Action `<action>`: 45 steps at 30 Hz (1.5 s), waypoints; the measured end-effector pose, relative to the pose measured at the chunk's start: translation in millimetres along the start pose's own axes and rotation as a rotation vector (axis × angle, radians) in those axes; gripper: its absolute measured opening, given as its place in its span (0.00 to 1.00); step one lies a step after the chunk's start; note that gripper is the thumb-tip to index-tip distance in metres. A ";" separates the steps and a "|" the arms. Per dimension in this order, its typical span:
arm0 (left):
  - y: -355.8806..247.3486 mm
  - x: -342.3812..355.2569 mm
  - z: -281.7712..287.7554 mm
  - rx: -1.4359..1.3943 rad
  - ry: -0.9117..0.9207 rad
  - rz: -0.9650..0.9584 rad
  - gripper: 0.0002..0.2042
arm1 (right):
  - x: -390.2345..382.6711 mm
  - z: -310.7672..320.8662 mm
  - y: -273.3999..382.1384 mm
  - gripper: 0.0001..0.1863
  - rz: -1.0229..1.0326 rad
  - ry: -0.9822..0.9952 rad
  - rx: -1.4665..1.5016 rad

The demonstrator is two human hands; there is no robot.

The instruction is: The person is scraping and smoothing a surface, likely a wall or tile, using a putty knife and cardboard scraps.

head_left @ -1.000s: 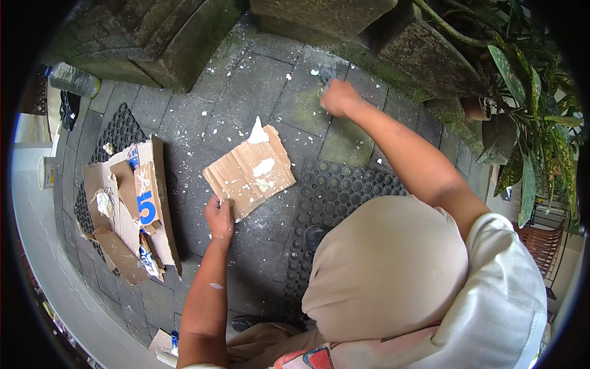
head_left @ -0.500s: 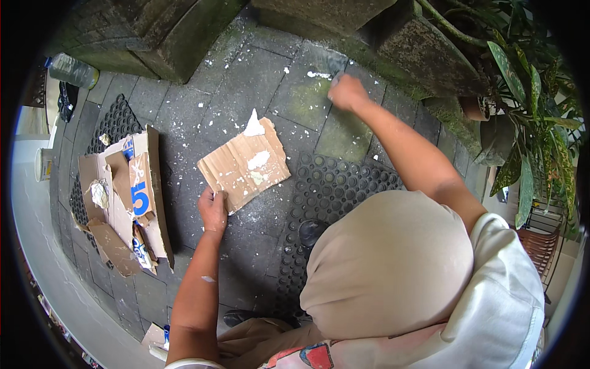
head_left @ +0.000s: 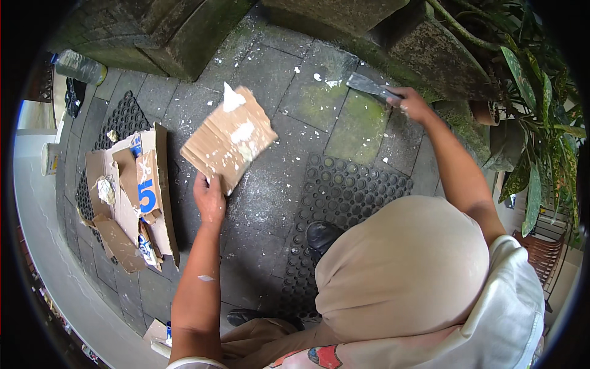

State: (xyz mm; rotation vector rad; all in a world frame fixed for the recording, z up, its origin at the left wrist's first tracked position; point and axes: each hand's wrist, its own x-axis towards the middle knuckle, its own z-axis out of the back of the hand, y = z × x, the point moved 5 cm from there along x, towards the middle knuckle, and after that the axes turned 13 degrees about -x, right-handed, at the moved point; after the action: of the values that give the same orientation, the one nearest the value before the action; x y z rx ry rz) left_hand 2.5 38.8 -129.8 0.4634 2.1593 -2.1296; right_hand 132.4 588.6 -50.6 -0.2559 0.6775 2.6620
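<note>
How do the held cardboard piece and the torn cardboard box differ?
The cardboard piece is one flat sheet; the cardboard box has raised sides and loose flaps. The left hand holds the cardboard piece, while the cardboard box rests untouched. The cardboard piece looks plain; the cardboard box carries blue print. Both are brown.

The grey paved floor (head_left: 261, 74) carries white flakes (head_left: 332, 83), one black mat (head_left: 350, 184) and, toward its left edge, torn cardboard (head_left: 126, 184).
</note>
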 end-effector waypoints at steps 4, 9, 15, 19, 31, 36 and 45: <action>-31.3 15.6 -39.0 0.077 -0.016 0.029 0.17 | 17.8 -2.7 -29.4 0.22 -0.270 0.245 0.169; -32.7 47.3 -83.0 0.061 -0.080 -0.018 0.16 | 66.2 -4.0 0.3 0.21 -0.119 0.275 0.125; -53.3 62.0 -141.9 0.169 -0.098 -0.078 0.17 | 103.5 -9.2 24.9 0.21 0.094 0.321 -0.114; -65.5 67.8 -166.2 0.212 -0.077 -0.151 0.16 | 115.1 -18.1 40.1 0.21 0.119 0.350 -0.183; -49.8 71.7 -183.9 0.152 -0.133 -0.150 0.16 | 121.3 -48.6 66.7 0.23 0.202 0.384 0.031; -26.6 71.8 -173.4 -0.071 -0.172 -0.029 0.14 | 108.9 -67.5 79.4 0.23 0.224 0.335 0.325; -40.2 61.0 -149.2 -0.520 -0.230 0.213 0.10 | 87.5 -50.9 76.7 0.25 0.021 0.379 0.457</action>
State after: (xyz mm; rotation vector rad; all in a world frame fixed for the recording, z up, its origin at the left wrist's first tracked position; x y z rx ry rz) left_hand -42.6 196.2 -101.8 0.3576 2.2848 -1.3648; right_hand 25.8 529.0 -85.5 -0.6285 1.3821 2.4061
